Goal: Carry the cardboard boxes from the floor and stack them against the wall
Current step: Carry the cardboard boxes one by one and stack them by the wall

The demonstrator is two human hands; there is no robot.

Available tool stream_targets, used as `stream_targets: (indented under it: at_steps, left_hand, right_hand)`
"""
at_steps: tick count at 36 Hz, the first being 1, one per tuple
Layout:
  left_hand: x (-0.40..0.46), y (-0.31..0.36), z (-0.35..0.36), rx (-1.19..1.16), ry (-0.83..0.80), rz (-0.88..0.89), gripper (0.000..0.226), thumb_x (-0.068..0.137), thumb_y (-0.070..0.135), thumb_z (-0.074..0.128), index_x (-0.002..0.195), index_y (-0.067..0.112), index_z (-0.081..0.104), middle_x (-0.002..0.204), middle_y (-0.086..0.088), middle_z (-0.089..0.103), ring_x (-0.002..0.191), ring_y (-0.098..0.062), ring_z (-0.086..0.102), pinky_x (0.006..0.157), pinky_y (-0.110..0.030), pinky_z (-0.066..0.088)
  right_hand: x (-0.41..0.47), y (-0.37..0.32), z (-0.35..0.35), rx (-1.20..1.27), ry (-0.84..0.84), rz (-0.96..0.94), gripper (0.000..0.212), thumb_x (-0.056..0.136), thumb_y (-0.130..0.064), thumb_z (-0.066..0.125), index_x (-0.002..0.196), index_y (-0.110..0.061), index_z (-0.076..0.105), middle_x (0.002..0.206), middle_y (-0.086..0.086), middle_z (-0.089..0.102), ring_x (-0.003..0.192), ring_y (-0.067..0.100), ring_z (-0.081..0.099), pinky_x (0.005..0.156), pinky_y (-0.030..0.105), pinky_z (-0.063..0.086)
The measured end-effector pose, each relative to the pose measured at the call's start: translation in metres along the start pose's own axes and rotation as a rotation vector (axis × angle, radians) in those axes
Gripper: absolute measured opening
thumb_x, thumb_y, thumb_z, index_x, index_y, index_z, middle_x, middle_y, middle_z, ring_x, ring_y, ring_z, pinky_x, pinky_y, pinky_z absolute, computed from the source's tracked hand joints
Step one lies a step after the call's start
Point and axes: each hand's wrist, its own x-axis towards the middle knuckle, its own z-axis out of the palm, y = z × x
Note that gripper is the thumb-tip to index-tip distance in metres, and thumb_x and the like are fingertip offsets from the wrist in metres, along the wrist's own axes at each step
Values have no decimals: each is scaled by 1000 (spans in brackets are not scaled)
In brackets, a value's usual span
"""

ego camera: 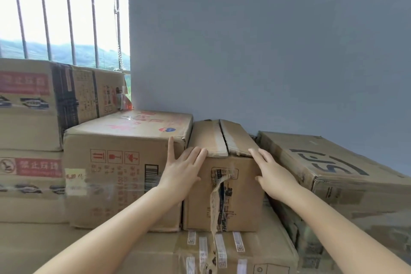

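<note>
Your left hand lies flat with straight fingers on the near left top corner of the narrow cardboard box at the centre of the frame, thumb raised against the neighbouring box. Your right hand rests open on the near right top corner, fingers straight, thumb on the front face. Neither hand curls round anything; both only press the box.

The narrow box sits upright in the stack, its long axis running from you toward the grey wall, its far end at or near the wall. Its top flaps are closed, with a dark slit between them and a pale tape strip beside it. A torn tape strip hangs down the front face. What the box holds is hidden.

On its left the box touches the wide printed box with handling symbols and a barcode. On its right a large box with black lettering lies tilted, just beside it. Beneath is a lower box with white labels. At the left of the frame, taller boxes with red labels are stacked under the barred window. Open room shows only above the narrow box, along the wall.
</note>
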Motion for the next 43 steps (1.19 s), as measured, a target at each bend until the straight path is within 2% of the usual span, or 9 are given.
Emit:
stream_targets:
  at_steps: [3, 6, 14, 19, 25, 31, 34, 39, 43]
  left_hand:
    - [-1, 5, -12, -3, -78, -14, 79, 91, 37, 57, 151, 12, 11, 154, -5, 23, 142, -21, 24, 91, -60, -35]
    - [-3, 7, -23, -13, -76, -13, 78, 97, 37, 45, 152, 16, -5, 159, -4, 8, 147, -19, 6, 95, -61, -33]
    - [-52, 14, -55, -804, 150, -79, 59, 92, 38, 45, 147, 35, 24, 145, 17, 30, 131, 0, 26, 113, -28, 19]
    - [-106, 25, -59, -1115, 68, -137, 54, 91, 34, 54, 132, 59, 29, 125, 31, 49, 121, 5, 46, 101, -15, 36]
    - [-178, 64, -34, -1343, -150, -360, 52, 93, 9, 53, 126, 48, 40, 106, 21, 64, 108, 0, 58, 89, -10, 45]
    - [-266, 135, -22, -1462, -387, -572, 44, 94, 14, 51, 126, 44, 43, 111, 9, 66, 107, 1, 59, 85, -9, 44]
    - [-311, 171, -23, -1494, -517, -687, 35, 93, 29, 54, 124, 43, 45, 108, 14, 67, 107, -1, 60, 84, -9, 44]
    - [-367, 222, -36, -1507, -753, -878, 32, 96, 16, 49, 119, 38, 52, 102, 19, 69, 97, 1, 63, 87, -24, 47]
    - [-379, 248, -47, -1526, -825, -1015, 25, 96, 17, 47, 114, 29, 58, 99, 6, 71, 94, -8, 66, 87, -32, 50]
  right_hand:
    - [-3, 0, -3, 2, 3, -28, 77, 97, -14, 46, 151, -34, -5, 160, -6, -6, 89, 17, 55, 57, 27, 47]
    - [-13, -1, -11, 2, 10, -53, 79, 97, -22, 48, 151, -35, -9, 161, -2, -6, 125, 26, 44, 72, 30, 51]
    - [-90, 16, -45, 181, 91, -199, 72, 94, -44, 50, 149, -43, 3, 155, -18, 14, 140, 7, 25, 107, 29, 33]
    - [-157, 43, -35, 558, 111, -196, 58, 90, -33, 60, 130, -58, 28, 127, -38, 41, 115, -21, 42, 92, 7, 39]
    - [-234, 73, 27, 913, 85, 3, 47, 88, -17, 61, 125, -45, 49, 112, -27, 63, 106, -6, 59, 86, 6, 45]
    - [-331, 89, 110, 1130, -141, 340, 57, 73, -57, 60, 126, -50, 40, 118, -22, 63, 108, -11, 57, 93, 19, 46]
    - [-385, 91, 142, 1196, -243, 507, 48, 86, -30, 57, 125, -46, 36, 128, -14, 56, 108, -15, 53, 82, 4, 44]
    - [-460, 92, 168, 1243, -265, 778, 108, 29, -90, 66, 122, -42, 40, 120, -13, 57, 102, -7, 60, 86, 14, 49]
    - [-492, 90, 167, 1210, -236, 924, 68, 72, -60, 64, 131, -35, 41, 120, -14, 57, 114, 4, 58, 98, 30, 49]
